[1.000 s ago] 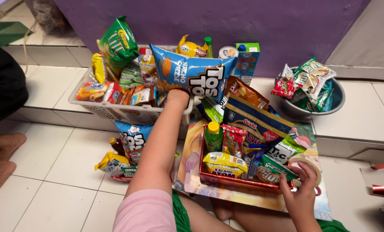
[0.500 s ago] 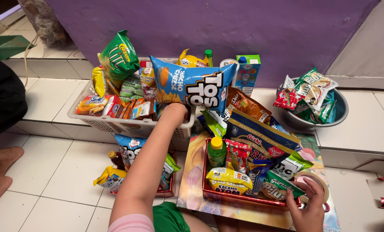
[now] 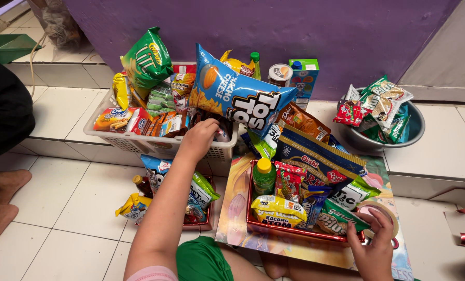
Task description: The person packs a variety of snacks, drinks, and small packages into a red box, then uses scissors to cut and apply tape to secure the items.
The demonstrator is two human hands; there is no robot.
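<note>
Two hands work: left hand [image 3: 198,136] reaches into the white basket [image 3: 138,143] among snack packs, grip hidden, while right hand [image 3: 374,248] loosely cups a tape roll [image 3: 386,221].

Soft, even indoor light, sharp focus throughout, faint shadows and slight glare on glossy wrappers.
</note>
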